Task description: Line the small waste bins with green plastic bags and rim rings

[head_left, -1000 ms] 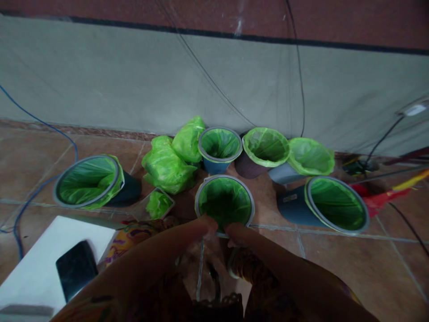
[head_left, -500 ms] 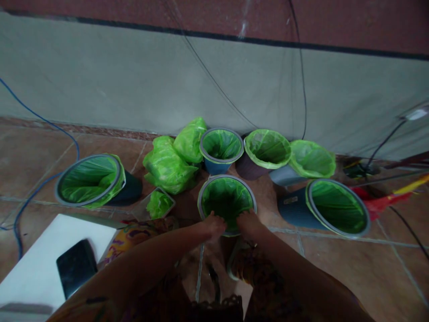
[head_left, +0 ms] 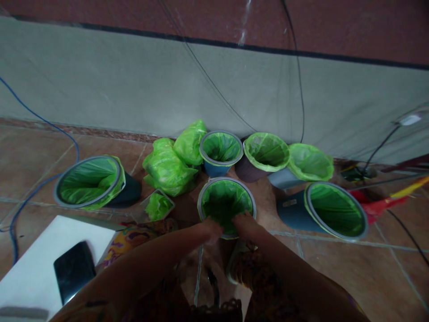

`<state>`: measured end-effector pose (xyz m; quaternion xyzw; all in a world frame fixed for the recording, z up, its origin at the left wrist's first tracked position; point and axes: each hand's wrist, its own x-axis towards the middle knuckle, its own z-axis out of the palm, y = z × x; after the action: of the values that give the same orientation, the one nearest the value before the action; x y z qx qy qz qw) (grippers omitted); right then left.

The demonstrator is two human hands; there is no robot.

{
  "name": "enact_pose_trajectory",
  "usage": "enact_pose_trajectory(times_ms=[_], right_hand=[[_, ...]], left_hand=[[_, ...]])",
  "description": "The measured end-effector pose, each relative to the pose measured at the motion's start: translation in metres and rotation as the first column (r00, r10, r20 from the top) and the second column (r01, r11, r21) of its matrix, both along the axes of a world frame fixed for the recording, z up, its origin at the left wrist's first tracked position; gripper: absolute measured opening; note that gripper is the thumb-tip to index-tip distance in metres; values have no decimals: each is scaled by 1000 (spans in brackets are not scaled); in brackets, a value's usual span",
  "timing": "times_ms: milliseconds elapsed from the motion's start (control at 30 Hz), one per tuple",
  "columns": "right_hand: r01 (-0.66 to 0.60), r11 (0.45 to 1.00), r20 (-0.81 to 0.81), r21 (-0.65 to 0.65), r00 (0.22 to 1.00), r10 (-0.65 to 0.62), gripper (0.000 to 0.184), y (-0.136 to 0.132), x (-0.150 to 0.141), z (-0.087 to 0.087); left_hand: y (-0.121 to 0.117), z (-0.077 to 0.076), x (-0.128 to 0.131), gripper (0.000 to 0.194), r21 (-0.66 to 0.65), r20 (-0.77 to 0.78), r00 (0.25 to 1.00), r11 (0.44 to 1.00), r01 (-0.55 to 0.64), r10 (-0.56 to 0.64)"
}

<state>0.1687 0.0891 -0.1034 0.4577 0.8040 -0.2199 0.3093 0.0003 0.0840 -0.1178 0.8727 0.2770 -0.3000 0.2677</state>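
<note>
A blue bin [head_left: 226, 203] lined with a green plastic bag stands on the tiled floor right in front of me. My left hand [head_left: 212, 227] and my right hand [head_left: 244, 222] both rest on its near rim, fingers curled over the edge of the green liner. The fingertips are partly hidden inside the bin.
Several more green-lined bins surround it: one at the left [head_left: 89, 181], one at the right [head_left: 335, 210], three along the wall [head_left: 221, 150]. Stuffed green bags [head_left: 167, 165] lie between. A small tray of green plastic [head_left: 157, 205], a white board with a black phone [head_left: 73, 268], and cables lie nearby.
Both hands moved forward from just before the bin onto its near rim and closed over the liner edge. The view shifted slightly.
</note>
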Motion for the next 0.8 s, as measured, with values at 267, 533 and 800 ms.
enact_pose_trajectory(times_ms=[267,533,800], right_hand=[[129,983,62,130,988,-138,30,13,9,-1],[224,952,-9,207,974,-227,34,7,12,-16],[162,956,-141,246,981,-130,32,12,4,2]], left_hand=[[0,-3,2,36,6,-4,1000,1000,-3,3],[28,7,-18,26,321,15,987,934,-155,158],[52,38,-35,59,299,124,973,928,-224,195]])
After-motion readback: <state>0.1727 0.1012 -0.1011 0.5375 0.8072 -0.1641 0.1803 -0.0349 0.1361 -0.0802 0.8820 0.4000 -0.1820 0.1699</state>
